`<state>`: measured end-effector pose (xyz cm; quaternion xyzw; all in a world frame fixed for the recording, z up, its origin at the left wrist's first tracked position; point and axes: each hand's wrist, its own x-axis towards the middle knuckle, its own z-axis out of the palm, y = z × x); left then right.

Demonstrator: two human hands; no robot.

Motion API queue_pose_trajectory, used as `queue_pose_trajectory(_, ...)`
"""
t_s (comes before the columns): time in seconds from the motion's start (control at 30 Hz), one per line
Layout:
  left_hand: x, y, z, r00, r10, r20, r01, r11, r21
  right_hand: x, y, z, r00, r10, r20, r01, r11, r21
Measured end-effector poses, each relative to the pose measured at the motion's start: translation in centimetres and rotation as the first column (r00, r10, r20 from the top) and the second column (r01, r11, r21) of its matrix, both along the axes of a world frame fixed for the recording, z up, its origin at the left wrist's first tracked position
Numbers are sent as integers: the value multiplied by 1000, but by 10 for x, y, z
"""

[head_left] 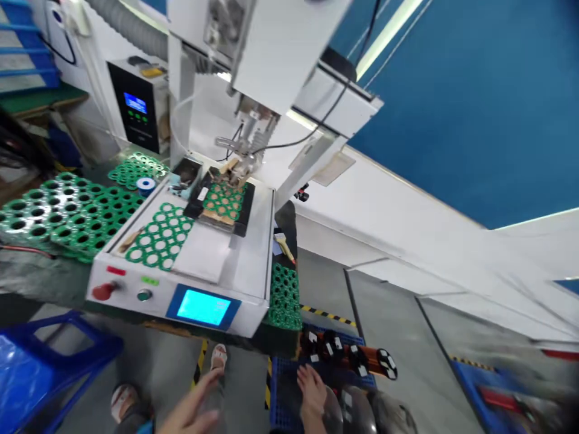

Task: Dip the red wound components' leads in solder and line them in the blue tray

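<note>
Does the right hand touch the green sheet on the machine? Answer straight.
No, the right hand is down at a blue crate, well below the green sheet.

The person's left hand point(192, 410) is cut off by the bottom edge, and the right hand point(312, 389) loses its forearm there too. The domed dark objects point(350, 413) below it also run out of frame. The blue crate point(493, 392) at lower right is blurred, the machine's upper head point(275, 48) is cut off at the top, and whatever the cyan display point(203, 307) shows is too small to read.
</note>
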<state>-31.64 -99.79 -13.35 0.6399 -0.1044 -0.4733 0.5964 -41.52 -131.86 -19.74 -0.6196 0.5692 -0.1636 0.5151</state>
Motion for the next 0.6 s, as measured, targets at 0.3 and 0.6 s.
queue_pose_trajectory(0.3, 63, -294, 3, 780, 162, 604, -303, 943, 139, 133, -133, -22, 952, 252, 171, -273, 956, 106)
queue_pose_trajectory(0.6, 117, -312, -47, 861, 466, 205, -507, 750, 424, 141, -132, -26, 899, 388, 203, -437, 756, 487)
